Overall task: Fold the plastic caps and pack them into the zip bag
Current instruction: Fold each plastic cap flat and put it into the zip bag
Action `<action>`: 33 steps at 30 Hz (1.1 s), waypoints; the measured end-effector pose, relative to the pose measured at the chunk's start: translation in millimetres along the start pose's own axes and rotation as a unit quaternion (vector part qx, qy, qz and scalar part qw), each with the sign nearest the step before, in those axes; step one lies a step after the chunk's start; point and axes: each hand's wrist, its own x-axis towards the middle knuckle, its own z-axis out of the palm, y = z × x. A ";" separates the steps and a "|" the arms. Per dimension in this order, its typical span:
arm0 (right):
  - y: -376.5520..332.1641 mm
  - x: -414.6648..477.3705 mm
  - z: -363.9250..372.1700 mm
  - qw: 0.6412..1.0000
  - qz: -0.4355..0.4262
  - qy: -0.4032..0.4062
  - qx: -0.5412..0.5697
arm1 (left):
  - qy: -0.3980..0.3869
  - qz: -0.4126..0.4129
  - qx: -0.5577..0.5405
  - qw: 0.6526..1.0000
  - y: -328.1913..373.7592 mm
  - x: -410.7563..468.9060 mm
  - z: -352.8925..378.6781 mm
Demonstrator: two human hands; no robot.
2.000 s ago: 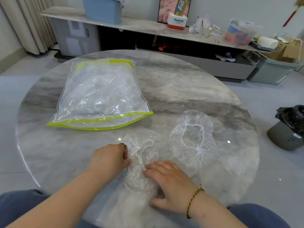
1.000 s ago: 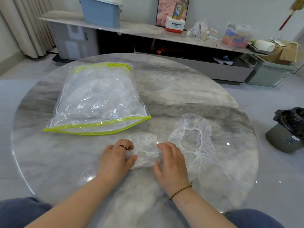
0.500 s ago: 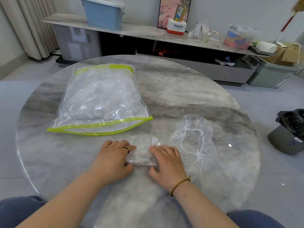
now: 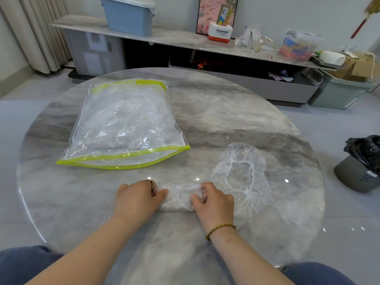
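Plastic cap (image 4: 178, 199), folded into a compact clear bundle, lies on the near part of the round marble table (image 4: 226, 112), just below the middle of the frame. It is held at both ends. The left hand (image 4: 136, 199) grips its left end with fingers curled over the film and the thumb laid against the bundle; a dark ring (image 4: 150, 182) shows on one finger. The right hand (image 4: 213, 200) pinches the right end, its fingertips bent into the crinkled plastic, and a braided bracelet (image 4: 221, 228) circles that wrist. Just to the right of that hand, an unfolded cap (image 4: 242, 173) lies spread flat, its gathered elastic opening facing up. Toward the upper left of the tabletop rests the zip bag (image 4: 125, 124), clear with yellow-green edging, bulging with clear plastic; its near edge gapes slightly. It sits well apart from the hands. Beyond the table, along the top of the frame, a long low console (image 4: 181, 39) carries a blue storage box (image 4: 128, 15) and a white Panasonic box (image 4: 220, 33), among other clutter. At the right edge, a grey bin (image 4: 355, 177) lined with a black bag stands on the floor.
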 end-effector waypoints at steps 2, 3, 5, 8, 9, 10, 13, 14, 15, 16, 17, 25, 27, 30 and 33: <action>-2.1 -1.4 -1.2 0.999 0.002 0.003 -0.036 | 0.002 0.008 -0.002 1.000 2.0 -1.0 -0.7; -5.8 -2.5 -2.5 0.999 0.008 -0.004 -0.051 | -0.003 0.011 0.003 1.000 2.5 -1.2 -1.8; -7.3 -2.8 -0.7 0.998 0.012 -0.006 -0.060 | -0.017 0.026 0.033 0.999 2.5 0.1 -2.9; -6.7 -2.8 -1.4 0.999 0.012 0.004 -0.044 | -0.034 0.027 0.047 0.998 2.3 1.2 -3.2; -5.9 -1.7 -1.8 0.999 0.022 -0.003 -0.031 | -0.040 0.020 0.033 0.998 2.6 1.5 -2.8; -6.6 -0.9 -4.0 0.999 0.030 -0.012 -0.018 | -0.042 0.014 0.014 0.999 2.7 1.4 -2.3; -9.4 0.9 -7.7 0.996 0.043 -0.048 0.061 | -0.014 0.004 -0.073 0.997 4.8 -0.1 -4.4; -9.3 2.1 -6.9 0.988 0.054 -0.063 0.126 | 0.006 0.001 -0.114 0.993 5.8 -0.1 -5.2; -11.1 2.8 -8.0 0.975 0.064 -0.071 0.202 | 0.025 0.000 -0.159 0.987 7.4 -0.5 -6.9; -10.4 5.8 -6.1 0.955 0.087 -0.075 0.273 | 0.039 0.003 -0.201 0.979 8.8 -0.7 -8.2; -11.4 8.6 -6.5 0.932 0.112 -0.082 0.336 | 0.047 0.008 -0.236 0.971 9.3 -1.4 -8.6; -23.4 13.6 -14.5 0.755 0.177 -0.196 0.600 | 0.041 0.070 -0.229 0.970 -5.2 -2.9 -18.0; -26.0 17.5 -12.6 0.756 0.177 -0.163 0.608 | 0.055 0.051 -0.205 0.976 -11.6 0.9 -36.2; -28.8 23.9 -6.1 0.753 0.190 -0.126 0.618 | 0.194 0.055 -0.080 0.976 -40.9 17.1 -58.7; -34.6 28.6 3.2 0.752 0.193 -0.111 0.620 | 0.178 -0.004 0.060 0.982 -71.2 32.6 -69.7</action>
